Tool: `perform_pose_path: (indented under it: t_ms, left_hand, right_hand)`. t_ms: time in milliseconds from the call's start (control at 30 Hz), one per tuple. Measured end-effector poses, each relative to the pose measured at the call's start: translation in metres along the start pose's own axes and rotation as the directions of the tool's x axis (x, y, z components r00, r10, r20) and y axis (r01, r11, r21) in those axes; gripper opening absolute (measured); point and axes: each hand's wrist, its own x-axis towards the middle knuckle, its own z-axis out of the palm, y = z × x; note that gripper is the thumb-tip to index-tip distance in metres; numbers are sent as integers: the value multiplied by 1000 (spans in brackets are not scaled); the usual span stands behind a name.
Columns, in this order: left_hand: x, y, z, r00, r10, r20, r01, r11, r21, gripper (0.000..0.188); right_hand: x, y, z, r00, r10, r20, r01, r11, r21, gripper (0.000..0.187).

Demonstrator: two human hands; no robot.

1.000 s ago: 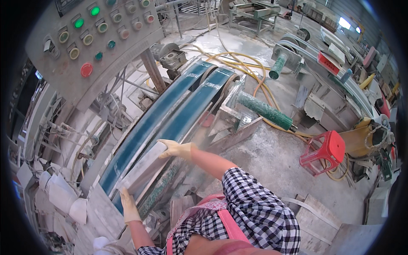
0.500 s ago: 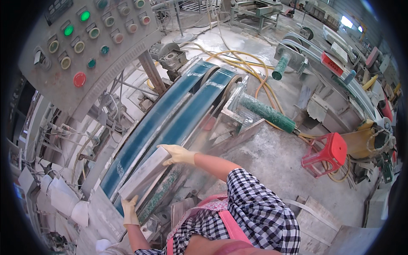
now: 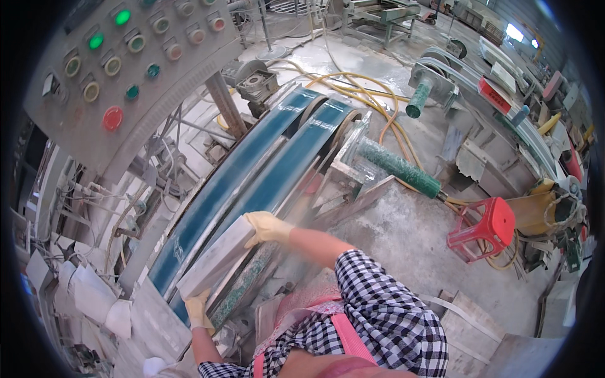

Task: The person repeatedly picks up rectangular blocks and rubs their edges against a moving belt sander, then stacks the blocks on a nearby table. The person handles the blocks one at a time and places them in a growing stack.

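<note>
A pale grey stone slab (image 3: 213, 258) is held between my gloved hands, at the near end of a pair of blue conveyor belts (image 3: 277, 167). My right hand (image 3: 267, 228), in a cream glove, is closed around the slab's far end. At the near end, my left hand (image 3: 199, 309) grips the lower corner, with its fingertips partly hidden. The slab leans on edge over the right-hand belt; whether it touches the belt I cannot tell. Beside it runs a worn green bar (image 3: 242, 283).
A control panel (image 3: 135, 82) with lit green buttons and a red one rises at upper left. Green rollers (image 3: 400, 167) jut out right of the belts. Yellow hoses (image 3: 378, 104) cross the wet floor near a red stool (image 3: 484, 227). Broken slabs (image 3: 88, 283) lie at lower left.
Both hands have shifted slightly to the right with the slab still in them. My view has moved a little too.
</note>
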Motion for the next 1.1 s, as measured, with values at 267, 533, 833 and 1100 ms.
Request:
perform_pose_path:
  t_ms: [267, 533, 833, 1100]
  left_hand:
    - [-26, 75, 19, 943, -11, -333, 69, 984, 162, 109]
    - [-16, 105, -31, 925, 206, 320, -141, 967, -213, 60]
    - [-102, 189, 28, 549, 198, 812, 50, 962, -269, 71]
    - [-244, 284, 193, 162, 206, 965, -285, 946, -154, 70]
  right_hand:
    - [-2, -16, -9, 999, -18, -28, 18, 1000, 5, 67]
    - [-63, -85, -4, 982, 167, -82, -177, 974, -138, 75]
    - [-319, -130, 44, 629, 730, -266, -255, 517, 817, 52]
    - [-573, -189, 141, -194, 853, -485, 50, 503, 863, 49]
